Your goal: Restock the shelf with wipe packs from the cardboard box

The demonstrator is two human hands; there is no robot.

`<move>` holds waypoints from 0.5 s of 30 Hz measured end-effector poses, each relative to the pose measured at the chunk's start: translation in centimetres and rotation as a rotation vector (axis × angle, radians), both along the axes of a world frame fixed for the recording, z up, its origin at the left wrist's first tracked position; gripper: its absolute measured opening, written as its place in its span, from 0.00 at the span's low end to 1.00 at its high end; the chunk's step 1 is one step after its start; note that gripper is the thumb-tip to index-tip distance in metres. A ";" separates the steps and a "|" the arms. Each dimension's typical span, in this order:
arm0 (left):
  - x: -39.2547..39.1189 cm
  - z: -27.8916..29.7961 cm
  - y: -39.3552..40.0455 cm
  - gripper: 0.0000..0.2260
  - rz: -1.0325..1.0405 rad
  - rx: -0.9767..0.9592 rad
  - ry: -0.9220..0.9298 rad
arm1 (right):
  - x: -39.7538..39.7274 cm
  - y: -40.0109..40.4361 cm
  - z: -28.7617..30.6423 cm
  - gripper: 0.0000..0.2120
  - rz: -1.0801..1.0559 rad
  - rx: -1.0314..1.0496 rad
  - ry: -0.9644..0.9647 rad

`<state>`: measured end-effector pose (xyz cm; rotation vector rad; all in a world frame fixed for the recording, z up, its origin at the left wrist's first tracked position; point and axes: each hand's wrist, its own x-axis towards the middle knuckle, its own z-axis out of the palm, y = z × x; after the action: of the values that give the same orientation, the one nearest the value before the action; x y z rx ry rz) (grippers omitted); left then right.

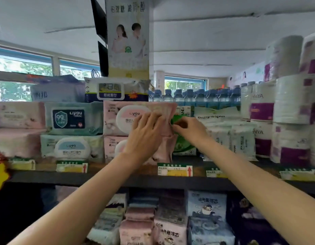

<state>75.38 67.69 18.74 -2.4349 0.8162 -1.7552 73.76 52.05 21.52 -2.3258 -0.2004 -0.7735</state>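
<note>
A pink wipe pack lies on top of another pink pack on the dark shelf. My left hand lies flat on the upper pink pack's right half, fingers straight and spread. My right hand is at that pack's right end, its fingers curled against the pink edge in front of a green pack. Whether it pinches the pink pack is unclear. The cardboard box is out of view.
Teal wipe packs are stacked to the left, white packs and toilet paper rolls to the right. A blue-and-white pack and water bottles sit behind. Price tags line the shelf edge; tissue packs fill the shelf below.
</note>
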 end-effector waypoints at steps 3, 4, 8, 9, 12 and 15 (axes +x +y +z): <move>-0.2 0.9 2.7 0.24 0.024 0.094 0.128 | 0.8 2.2 -0.6 0.13 -0.144 0.083 -0.016; -0.6 1.1 2.7 0.26 0.019 0.135 0.184 | 0.8 2.2 -0.8 0.12 -0.197 0.091 -0.044; -0.5 2.2 3.1 0.29 -0.024 0.187 0.319 | 0.9 3.3 -0.7 0.12 -0.349 0.065 -0.046; -0.3 2.4 3.1 0.29 0.000 0.203 0.332 | 0.9 3.4 -0.7 0.12 -0.375 0.114 -0.018; 0.0 2.7 3.2 0.30 0.040 0.234 0.304 | 1.4 3.6 -0.4 0.12 -0.418 0.279 0.056; -0.2 2.5 3.4 0.30 0.022 0.221 0.322 | 1.8 4.0 -0.2 0.12 -0.454 0.295 0.094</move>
<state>75.20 71.06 21.21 -2.5925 0.9449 -1.2042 75.55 56.08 21.32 -2.1361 0.4694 -0.8390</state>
